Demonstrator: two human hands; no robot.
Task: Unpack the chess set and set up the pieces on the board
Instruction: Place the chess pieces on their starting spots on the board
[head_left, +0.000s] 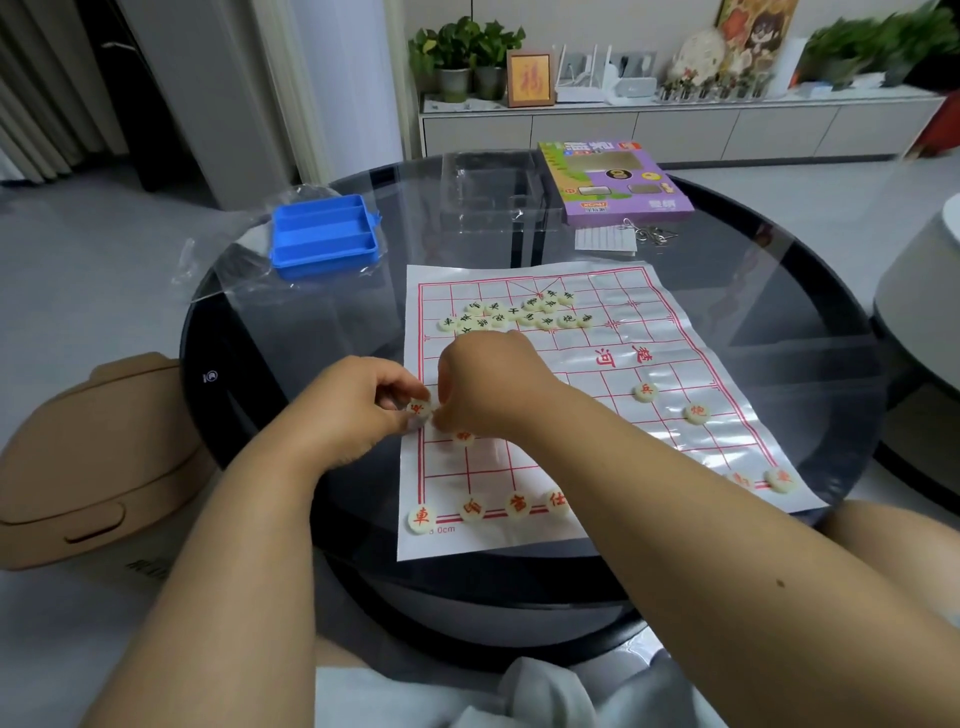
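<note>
Cream-white, red-marked piece (420, 408) sits pinched in the left hand (358, 410) right at the near-left edge of the paper board (675, 332), over the soldier row. The right hand (488, 387) crosses in beside it, fingertips curled down among pieces there; what it grips I cannot tell. Black pieces (514, 314) lie clustered beyond both hands, toward the far side.

1. There is one view only, from a camera on the person's head.
2. It looks forward and down, over both forearms, to the round glass table (779, 291).
3. The paper board (587, 374) is near, in the middle of the picture.
4. The wide lens bends the edges; the far wall cabinet (675, 130) shows at the top.
</note>
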